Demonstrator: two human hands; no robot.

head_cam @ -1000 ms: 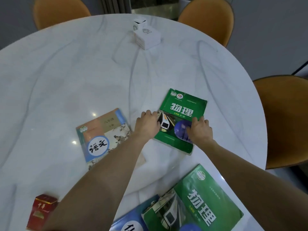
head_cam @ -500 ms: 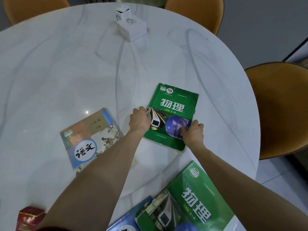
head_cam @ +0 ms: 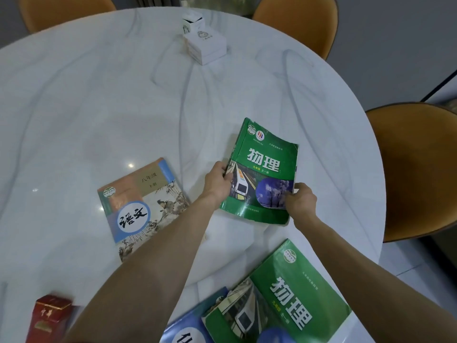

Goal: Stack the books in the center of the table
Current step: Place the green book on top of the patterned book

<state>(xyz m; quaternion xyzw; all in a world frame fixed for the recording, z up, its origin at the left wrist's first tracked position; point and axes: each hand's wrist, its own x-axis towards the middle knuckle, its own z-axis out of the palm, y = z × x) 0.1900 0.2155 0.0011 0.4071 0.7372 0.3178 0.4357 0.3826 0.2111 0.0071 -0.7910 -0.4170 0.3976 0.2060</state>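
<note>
landmark: held book [head_cam: 265, 167], mid-surface [head_cam: 99, 95], between both hands
left of it: language book [head_cam: 141, 206], flat
behind it: two boxes [head_cam: 205, 43], far edge
nearer than it: second physics book [head_cam: 279, 298] overlapping another book [head_cam: 195, 328]
near left: packet [head_cam: 49, 318]

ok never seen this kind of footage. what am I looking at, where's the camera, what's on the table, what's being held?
There is no robot here: a person works with bare hands, and one wide-angle camera on their head looks down at a round white table. The left hand and right hand grip opposite edges of a green book. Left of it lies a blue and tan book. Nearer the person, a second green book overlaps a blue book. A red box sits at the near left, and white boxes at the far side. Orange chairs surround the table.
</note>
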